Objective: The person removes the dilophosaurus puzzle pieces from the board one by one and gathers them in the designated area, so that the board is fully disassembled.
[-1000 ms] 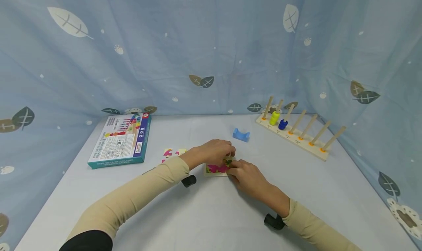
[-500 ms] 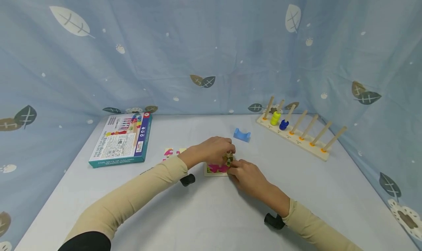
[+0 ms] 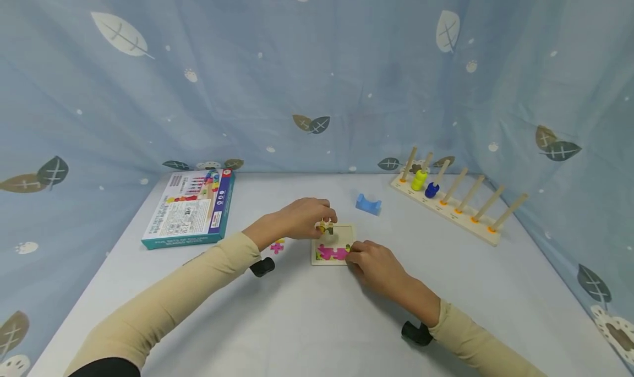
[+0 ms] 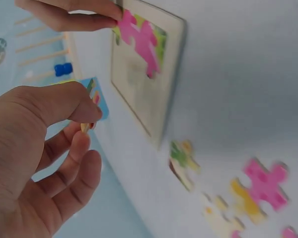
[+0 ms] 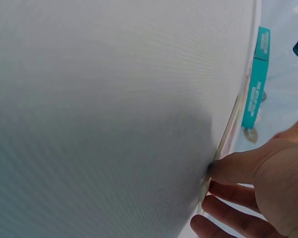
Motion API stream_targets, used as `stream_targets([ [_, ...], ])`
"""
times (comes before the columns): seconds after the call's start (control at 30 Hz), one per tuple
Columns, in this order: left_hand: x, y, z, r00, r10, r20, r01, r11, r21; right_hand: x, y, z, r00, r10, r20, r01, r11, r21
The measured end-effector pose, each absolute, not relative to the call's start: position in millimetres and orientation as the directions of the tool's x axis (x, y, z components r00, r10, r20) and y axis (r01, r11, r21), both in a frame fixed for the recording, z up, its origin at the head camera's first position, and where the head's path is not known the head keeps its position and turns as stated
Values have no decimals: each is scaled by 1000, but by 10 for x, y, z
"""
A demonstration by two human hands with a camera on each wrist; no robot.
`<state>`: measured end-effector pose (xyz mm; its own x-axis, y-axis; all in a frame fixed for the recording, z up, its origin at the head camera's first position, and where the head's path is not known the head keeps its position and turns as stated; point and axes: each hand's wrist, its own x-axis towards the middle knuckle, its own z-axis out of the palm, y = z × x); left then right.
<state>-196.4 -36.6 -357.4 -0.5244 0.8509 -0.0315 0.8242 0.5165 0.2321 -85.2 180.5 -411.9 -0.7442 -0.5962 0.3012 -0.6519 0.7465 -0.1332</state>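
My left hand (image 3: 303, 218) is over the upper left part of a shallow wooden puzzle board (image 3: 343, 235). Between its thumb and fingertips it pinches a small puzzle piece (image 4: 84, 127), seen nearly edge-on in the left wrist view. Joined pink and green pieces (image 4: 145, 43) fill the board's near side, while bare wood shows behind them. At the board's right edge, my right hand (image 3: 377, 267) grips the rim with thumb and fingers; the right wrist view shows its thumb on that edge. Several loose pieces (image 4: 266, 184), pink, yellow and green, lie left of the board, partly behind my left arm.
A flat toy box (image 3: 185, 209) lies at the back left. Behind the board sits a blue curved block (image 3: 369, 205). A wooden peg rack (image 3: 448, 214) with yellow beads (image 3: 419, 180) and blue beads (image 3: 432, 190) stands at the back right. A patterned curtain (image 3: 317, 80) hangs behind the table.
My left hand has moved left from the board's right part, carrying the piece, and more bare wood shows. My right hand stays at the board's right edge. The head view has shifted slightly.
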Motion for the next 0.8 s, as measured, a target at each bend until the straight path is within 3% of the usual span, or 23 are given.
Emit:
stream_targets([
  [0.4, -1835, -764, -3693, -546, 837, -40, 800, 535, 271, -861, 1805, -4140, -744, -599, 295, -654, 744, -138],
  [0.8, -1828, -856, -3830, -563, 823, -80, 783, 562, 266, -866, 1794, -4123, -760, -586, 282, -638, 755, -150],
])
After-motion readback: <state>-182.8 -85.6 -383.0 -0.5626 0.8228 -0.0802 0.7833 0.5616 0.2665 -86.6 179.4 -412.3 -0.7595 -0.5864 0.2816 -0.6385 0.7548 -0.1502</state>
